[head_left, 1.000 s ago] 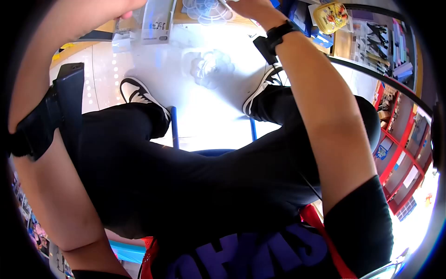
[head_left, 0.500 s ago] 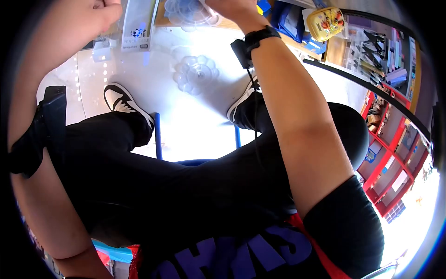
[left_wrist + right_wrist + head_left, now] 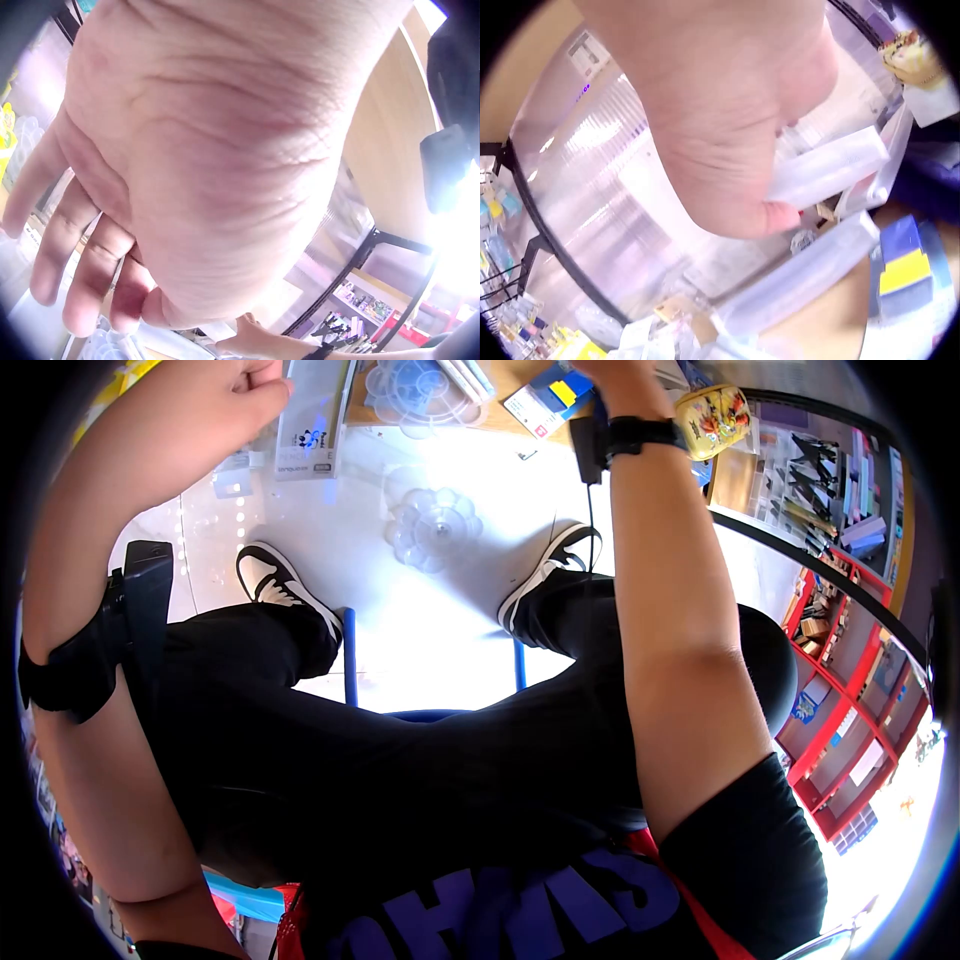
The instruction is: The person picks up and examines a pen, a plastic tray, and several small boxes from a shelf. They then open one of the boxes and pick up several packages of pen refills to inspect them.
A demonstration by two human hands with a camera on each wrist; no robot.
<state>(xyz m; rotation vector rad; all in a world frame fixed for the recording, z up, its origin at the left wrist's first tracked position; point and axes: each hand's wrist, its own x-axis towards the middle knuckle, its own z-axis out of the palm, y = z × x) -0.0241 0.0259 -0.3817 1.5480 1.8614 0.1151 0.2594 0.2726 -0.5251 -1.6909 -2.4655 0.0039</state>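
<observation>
In the head view, my left hand (image 3: 250, 395) hangs above a clear flat pencil-case package (image 3: 310, 430). The left wrist view shows that hand's fingers (image 3: 86, 277) loosely bent, holding nothing. My right hand (image 3: 622, 380) is at the top edge, its fingers out of frame, beside a blue and yellow package (image 3: 560, 395). In the right wrist view, the right hand (image 3: 727, 135) has its thumb against a long translucent case (image 3: 836, 169); its other fingers are mostly hidden. Another translucent case (image 3: 799, 274) lies below it.
A clear scalloped tray (image 3: 415, 395) lies at the table's near edge. To the right are a yellow decorated pouch (image 3: 712, 422), a curved black rail (image 3: 790, 545) and red shelving (image 3: 850, 680). My legs and shoes are under the table edge.
In the head view, my right hand moved left, then right past the blue and yellow package, uncovering long translucent items. My left hand came further into view at the top left.
</observation>
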